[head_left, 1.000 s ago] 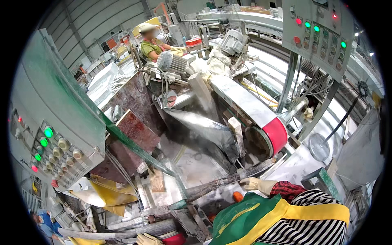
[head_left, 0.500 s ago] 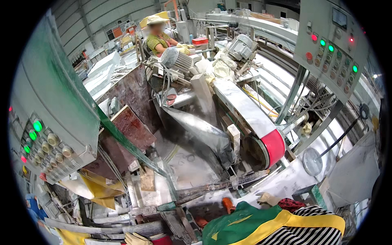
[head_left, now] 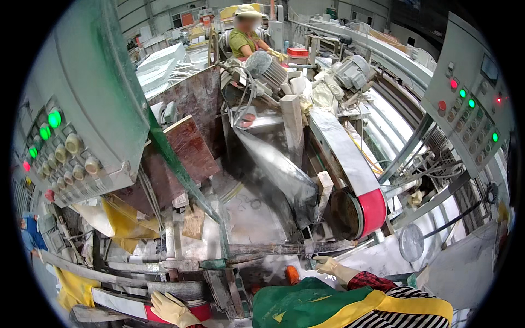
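My left hand (head_left: 172, 309), in a cream rubber glove, lies over the red end of a white-and-red belt unit (head_left: 117, 304) at the lower left. Its fingers are spread, with nothing held in them. My right hand (head_left: 334, 269), gloved alike, reaches leftward from a red checked sleeve at the lower middle. Its fingers are stretched out near a long worn bar (head_left: 279, 249); whether they touch anything is unclear. Beyond that hand stands a second belt unit (head_left: 338, 150), white along the top with a red band around its near roller.
A control cabinet (head_left: 87, 109) with lit buttons stands left, and a control panel (head_left: 465, 98) right. Between them are a grey metal guard (head_left: 281, 169) and motors (head_left: 265, 68). A round plate on a rod (head_left: 412, 243) lies right. A co-worker (head_left: 246, 41) is at the far side.
The view has swung, so the scene sits farther right. My left hand has come further into view over the lower-left belt. My right hand now extends leftward past my apron.
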`<state>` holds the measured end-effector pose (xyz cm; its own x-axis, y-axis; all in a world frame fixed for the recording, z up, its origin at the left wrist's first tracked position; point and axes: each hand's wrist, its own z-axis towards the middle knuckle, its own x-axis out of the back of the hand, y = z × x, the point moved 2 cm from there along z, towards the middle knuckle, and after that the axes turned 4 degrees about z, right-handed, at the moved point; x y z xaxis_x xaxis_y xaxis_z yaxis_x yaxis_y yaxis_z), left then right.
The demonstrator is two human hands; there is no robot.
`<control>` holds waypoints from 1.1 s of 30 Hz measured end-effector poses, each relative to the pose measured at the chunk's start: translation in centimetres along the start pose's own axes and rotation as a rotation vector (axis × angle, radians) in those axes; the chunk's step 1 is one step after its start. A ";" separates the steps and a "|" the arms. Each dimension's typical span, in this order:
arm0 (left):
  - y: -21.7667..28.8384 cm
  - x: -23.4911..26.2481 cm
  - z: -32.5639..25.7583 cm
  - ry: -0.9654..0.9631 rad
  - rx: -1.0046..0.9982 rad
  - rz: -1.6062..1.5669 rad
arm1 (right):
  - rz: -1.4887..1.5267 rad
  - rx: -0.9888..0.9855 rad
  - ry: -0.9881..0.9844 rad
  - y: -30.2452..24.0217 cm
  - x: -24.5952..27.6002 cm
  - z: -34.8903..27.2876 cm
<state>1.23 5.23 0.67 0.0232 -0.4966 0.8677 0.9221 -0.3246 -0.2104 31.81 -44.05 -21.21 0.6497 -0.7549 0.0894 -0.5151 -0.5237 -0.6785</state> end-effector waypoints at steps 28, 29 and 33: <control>1.0 -0.4 -2.0 -0.052 0.071 -0.027 | -0.006 0.021 0.007 1.9 2.2 -0.1; 0.9 -0.5 -2.1 -0.041 0.057 -0.027 | -0.013 0.014 0.034 1.7 1.9 -0.2; 1.0 0.1 -1.8 -0.136 0.063 -0.113 | -0.069 -0.022 0.076 1.0 1.5 -1.8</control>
<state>1.46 3.44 -0.24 -0.0340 -0.3452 0.9379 0.9440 -0.3193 -0.0833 31.26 -46.36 -20.40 0.6404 -0.7441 0.1905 -0.4836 -0.5833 -0.6526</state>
